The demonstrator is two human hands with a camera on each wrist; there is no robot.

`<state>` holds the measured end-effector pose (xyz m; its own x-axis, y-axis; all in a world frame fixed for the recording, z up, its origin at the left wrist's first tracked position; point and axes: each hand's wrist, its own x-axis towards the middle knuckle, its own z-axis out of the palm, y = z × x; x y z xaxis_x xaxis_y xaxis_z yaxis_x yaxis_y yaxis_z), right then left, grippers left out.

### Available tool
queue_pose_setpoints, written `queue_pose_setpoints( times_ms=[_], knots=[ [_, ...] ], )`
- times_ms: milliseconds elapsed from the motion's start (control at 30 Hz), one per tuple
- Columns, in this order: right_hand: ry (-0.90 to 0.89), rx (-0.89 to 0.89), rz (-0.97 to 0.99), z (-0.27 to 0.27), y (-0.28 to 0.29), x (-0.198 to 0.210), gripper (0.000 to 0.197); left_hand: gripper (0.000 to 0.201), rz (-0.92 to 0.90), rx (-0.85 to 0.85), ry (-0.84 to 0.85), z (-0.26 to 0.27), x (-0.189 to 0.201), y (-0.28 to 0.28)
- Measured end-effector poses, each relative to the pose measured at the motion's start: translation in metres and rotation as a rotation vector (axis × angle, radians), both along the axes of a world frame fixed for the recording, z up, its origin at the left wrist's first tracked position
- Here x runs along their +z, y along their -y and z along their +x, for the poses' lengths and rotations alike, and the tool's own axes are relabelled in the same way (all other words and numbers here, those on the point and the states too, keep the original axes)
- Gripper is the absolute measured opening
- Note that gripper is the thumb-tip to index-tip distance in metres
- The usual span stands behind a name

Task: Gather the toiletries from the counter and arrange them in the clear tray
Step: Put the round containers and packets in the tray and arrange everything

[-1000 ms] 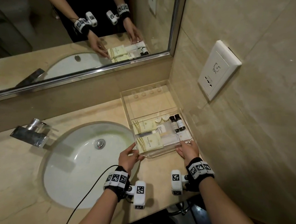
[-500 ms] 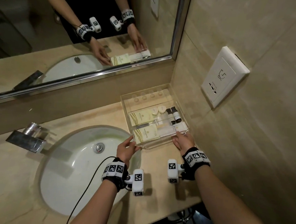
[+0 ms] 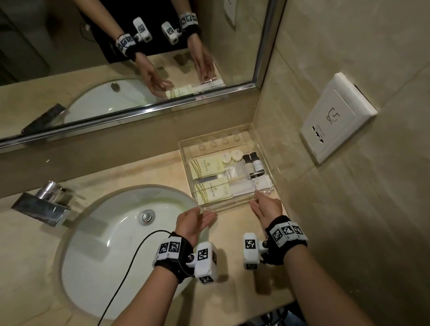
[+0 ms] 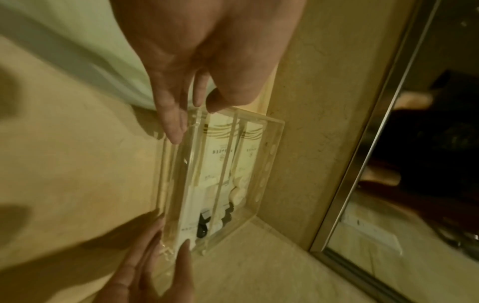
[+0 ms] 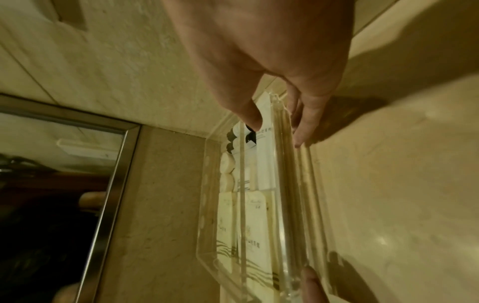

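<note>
The clear tray (image 3: 210, 143) sits on the counter in the corner between the mirror ledge and the right wall. It holds two cream packets (image 3: 204, 166), white sachets (image 3: 248, 186), round soaps (image 3: 231, 156) and two small dark-capped bottles (image 3: 253, 163). My left hand (image 3: 207, 217) is at the tray's front-left corner with straight fingers; in the left wrist view the left hand (image 4: 193, 121) lies along the tray (image 4: 274, 131) front wall. My right hand (image 3: 256, 200) touches the front-right corner. In the right wrist view the right hand (image 5: 277, 133) has its thumb over the tray (image 5: 207, 205) rim and straight fingers outside.
A white sink basin (image 3: 116, 245) lies left of the tray, with a chrome faucet (image 3: 43, 206) behind it. A mirror (image 3: 114, 54) runs along the back. A wall socket (image 3: 336, 120) juts from the right wall. A black cable (image 3: 130, 264) trails from my left wrist.
The tray has slid back and right into the corner, with both hands following it. My left hand's fingers have loosened at the front-left corner.
</note>
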<state>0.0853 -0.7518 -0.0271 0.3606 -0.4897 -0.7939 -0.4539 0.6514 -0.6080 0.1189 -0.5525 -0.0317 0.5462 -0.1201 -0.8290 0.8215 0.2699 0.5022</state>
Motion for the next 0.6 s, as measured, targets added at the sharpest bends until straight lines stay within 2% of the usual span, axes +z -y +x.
queue_pose_setpoints(
  times_ms=[133,300,433,600],
  knots=[
    [0.009,-0.036,0.005,0.008,0.002,0.005,0.037,0.038,-0.074,0.184,-0.074,0.008,0.002,0.0],
    [0.036,-0.024,0.025,0.026,0.006,0.016,0.038,0.027,-0.184,0.222,-0.07,0.021,0.014,0.004],
    [0.078,0.0,0.065,0.038,0.008,0.02,0.04,0.037,-0.266,0.269,-0.108,0.026,0.021,0.008],
    [0.108,0.012,0.059,0.047,0.011,0.026,0.037,0.037,-0.304,0.306,-0.114,0.032,0.029,0.01]
  ],
)
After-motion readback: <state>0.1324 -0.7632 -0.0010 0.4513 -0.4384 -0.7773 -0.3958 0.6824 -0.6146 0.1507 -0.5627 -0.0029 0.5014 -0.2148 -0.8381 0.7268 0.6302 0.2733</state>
